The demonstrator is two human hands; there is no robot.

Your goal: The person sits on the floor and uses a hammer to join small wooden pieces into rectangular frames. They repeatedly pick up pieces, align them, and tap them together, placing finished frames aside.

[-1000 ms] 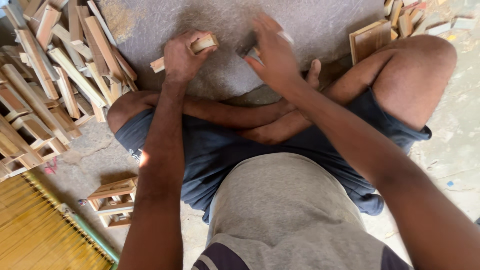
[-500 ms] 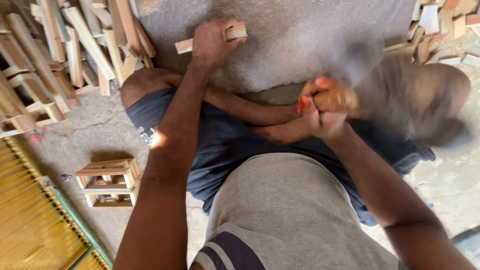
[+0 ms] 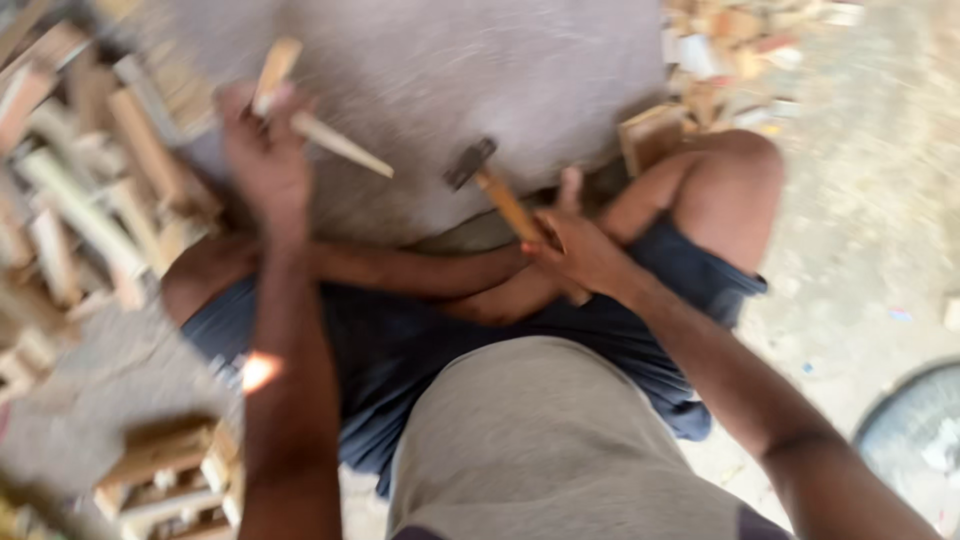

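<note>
The person sits cross-legged on the ground, and the whole view is blurred. The left hand (image 3: 262, 160) is closed around wooden sticks (image 3: 318, 128): one pale stick juts up past the fingers, another slants down to the right from the fist. How the sticks meet inside the grip cannot be told. The hand is held out over a grey stone slab (image 3: 450, 70) that lies in front of the crossed legs. The right hand (image 3: 583, 253) is clamped on the wooden handle of a hammer (image 3: 490, 180), whose dark head points up and to the left, above the slab and well apart from the sticks. The two hands are apart, the left one farther out, the right one close over the crossed shins. A heap of wood pieces (image 3: 70, 200) lies to the left of the slab, just beside the left knee. A small wooden frame (image 3: 165, 470) built of slats stands by the left thigh. More wood scraps (image 3: 740, 40) lie beyond the right knee, with one block (image 3: 650, 135) just beside that knee. A round grey object (image 3: 915, 440) shows at the lower right edge.
</note>
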